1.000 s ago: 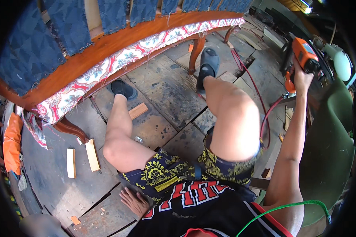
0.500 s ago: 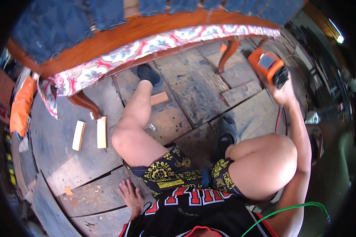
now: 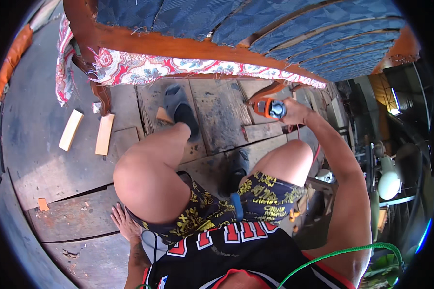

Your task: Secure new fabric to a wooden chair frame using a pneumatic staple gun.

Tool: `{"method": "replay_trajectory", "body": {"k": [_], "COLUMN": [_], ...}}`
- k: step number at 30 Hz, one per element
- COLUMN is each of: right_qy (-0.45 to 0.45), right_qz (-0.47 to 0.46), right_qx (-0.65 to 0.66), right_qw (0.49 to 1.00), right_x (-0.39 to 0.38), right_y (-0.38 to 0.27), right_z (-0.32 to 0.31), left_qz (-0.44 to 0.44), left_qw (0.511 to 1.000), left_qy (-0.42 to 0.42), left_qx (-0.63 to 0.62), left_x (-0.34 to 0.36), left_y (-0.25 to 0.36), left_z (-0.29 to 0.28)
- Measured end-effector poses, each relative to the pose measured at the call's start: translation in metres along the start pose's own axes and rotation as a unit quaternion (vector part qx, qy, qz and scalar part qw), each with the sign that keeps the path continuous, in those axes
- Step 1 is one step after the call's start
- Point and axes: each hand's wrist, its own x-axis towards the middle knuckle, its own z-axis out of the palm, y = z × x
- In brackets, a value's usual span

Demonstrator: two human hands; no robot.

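Observation:
My right hand [image 3: 295, 111] grips an orange power tool [image 3: 270, 108] with a dark, rounded end; a thin red line hangs below the hand. The tool is beside a curved wooden leg [image 3: 266, 91] of the bench; whether they touch I cannot tell. Along the bench's wooden rail [image 3: 168, 45] runs a strip of red-and-white patterned fabric [image 3: 144, 68], frayed at its edges. Blue fabric [image 3: 284, 33] covers the part above. My left hand [image 3: 126, 221] rests on the floor beside my hip, fingers spread, holding nothing.
Two pale wood blocks [image 3: 71, 130] lie on the plank floor [image 3: 38, 159] near the left bench leg [image 3: 101, 98]. Another block [image 3: 163, 115] is by my left foot. An orange scrap [image 3: 43, 204] lies at left. Cluttered gear stands at right.
My view has swung, bringing more of the blue fabric into sight. My right hand has brought the orange tool toward the bench leg. My left hand stays on the floor.

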Motion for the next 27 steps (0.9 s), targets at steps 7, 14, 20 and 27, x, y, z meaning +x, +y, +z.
{"method": "replay_trajectory", "body": {"k": [7,14,20,27], "right_qy": [-0.095,-0.055,0.122,0.275], "right_qz": [0.095,0.125,0.079,0.020], "right_qx": [0.128,0.186,0.079,-0.017], "right_qw": [0.983,0.973,0.986,0.961], "right_x": [0.054,0.091,0.134,0.178], "right_y": [0.041,0.101,0.102,0.096], "right_z": [0.031,0.135,0.233,0.325], "left_qz": [0.001,0.010,-0.008,0.309], "left_qw": [0.993,0.997,0.889,0.599], "left_qy": [0.084,0.059,0.289,0.194], "left_qx": [-0.086,0.039,-0.354,-0.713], "left_x": [-0.002,0.002,0.111,0.191], "left_y": [-0.005,-0.005,-0.076,-0.027], "left_z": [0.011,0.001,-0.082,-0.581]}}
